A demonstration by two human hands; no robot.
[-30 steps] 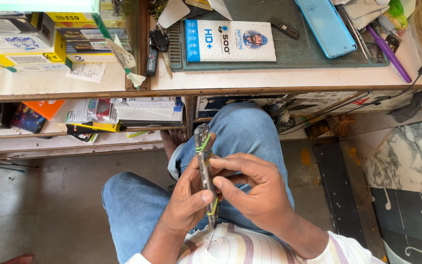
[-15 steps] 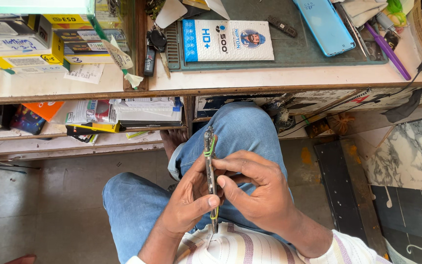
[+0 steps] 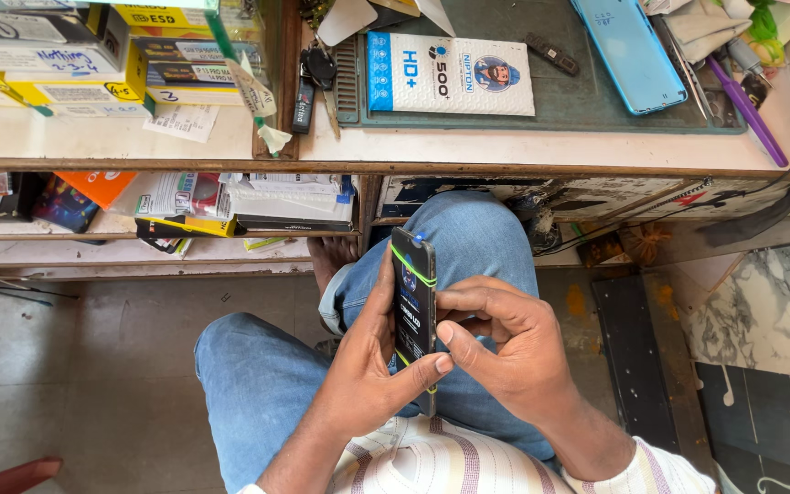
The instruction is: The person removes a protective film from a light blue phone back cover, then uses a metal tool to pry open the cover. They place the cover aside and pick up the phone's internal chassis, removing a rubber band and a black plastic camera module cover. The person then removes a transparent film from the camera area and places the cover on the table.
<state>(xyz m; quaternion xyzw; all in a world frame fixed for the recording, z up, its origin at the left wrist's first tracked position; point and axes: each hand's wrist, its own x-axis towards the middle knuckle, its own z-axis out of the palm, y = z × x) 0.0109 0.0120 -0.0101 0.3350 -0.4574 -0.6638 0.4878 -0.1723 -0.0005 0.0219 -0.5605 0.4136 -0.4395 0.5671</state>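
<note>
I hold a slim black phone-shaped panel (image 3: 413,306) with green edge strips upright over my lap. My left hand (image 3: 372,366) wraps it from the left, thumb pressed on its lower front. My right hand (image 3: 505,343) grips its right edge, thumb meeting the left thumb near the panel's lower part. My knees in blue jeans (image 3: 468,238) are below the panel.
A workbench (image 3: 541,151) spans the top with a green mat (image 3: 578,101), a white-and-blue flat package (image 3: 450,73), a blue phone (image 3: 628,50), a purple pen (image 3: 747,110), keys (image 3: 317,69) and yellow boxes (image 3: 93,55). A shelf of boxes (image 3: 230,206) lies beneath.
The panel has turned from edge-on to showing its black face with green strips. Both hands stay on it, and the thumbs have come together at its lower part.
</note>
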